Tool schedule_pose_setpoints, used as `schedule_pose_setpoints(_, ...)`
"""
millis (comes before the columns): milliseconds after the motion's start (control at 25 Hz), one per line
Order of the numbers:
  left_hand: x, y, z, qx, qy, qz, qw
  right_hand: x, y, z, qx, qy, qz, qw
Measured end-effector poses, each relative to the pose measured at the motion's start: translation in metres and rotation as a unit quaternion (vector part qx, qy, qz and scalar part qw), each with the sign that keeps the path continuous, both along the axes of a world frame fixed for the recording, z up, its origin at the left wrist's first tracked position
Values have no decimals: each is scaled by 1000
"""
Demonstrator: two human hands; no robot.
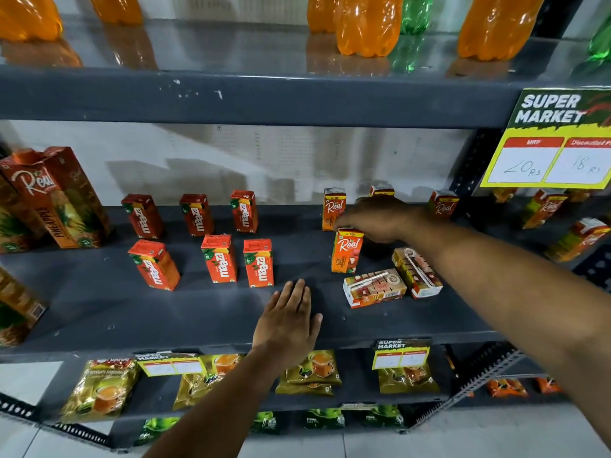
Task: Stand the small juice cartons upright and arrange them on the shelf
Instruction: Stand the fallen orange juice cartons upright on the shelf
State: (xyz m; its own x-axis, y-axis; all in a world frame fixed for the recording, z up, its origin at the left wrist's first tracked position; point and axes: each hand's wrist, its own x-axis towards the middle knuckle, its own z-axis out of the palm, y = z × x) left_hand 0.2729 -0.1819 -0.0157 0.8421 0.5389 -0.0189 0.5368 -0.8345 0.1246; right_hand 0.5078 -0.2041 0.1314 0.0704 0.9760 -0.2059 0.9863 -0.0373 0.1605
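On the dark grey shelf (99,302) several small red Maaza cartons (220,258) stand upright in two rows at the middle left. Small orange Real cartons stand at the right: one at the back (333,208), another behind my hand, a third at the far right (443,203). My right hand (380,221) rests its fingers on top of an upright Real carton (346,251). Two Real cartons lie flat beside it, one in front (374,287) and one to the right (417,272). My left hand (289,317) lies flat and open on the shelf, holding nothing.
Large Real pineapple cartons (56,196) stand at the shelf's left end. Orange and green bottles (367,24) line the shelf above. A yellow price card (549,140) hangs at the upper right. Tea packets (310,371) fill the shelf below. More small cartons sit on the neighbouring rack (545,209).
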Motion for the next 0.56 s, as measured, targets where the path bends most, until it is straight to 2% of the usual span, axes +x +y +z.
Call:
schedule_pose_setpoints(200, 0, -1, 0, 2, -8, 3, 1000, -1, -2, -3, 1, -3, 22, 1000)
schedule_pose_setpoints(280, 0, -1, -1, 2, -8, 3, 1000, 1, -8, -1, 17, 21, -11, 1000)
schedule_pose_setpoints(400, 0, 0, -2, 4, -11, 3, 1000, 18, -19, 1, 69, 62, -155, 984)
schedule_pose_setpoints(480, 0, -1, -4, 7, -16, 2, 1000, 29, -35, -3, 28, 73, -288, 954)
schedule_pose_setpoints(560, -1, -1, -5, 9, -23, 2, 1000, 33, -54, -16, -43, 111, -396, 910)
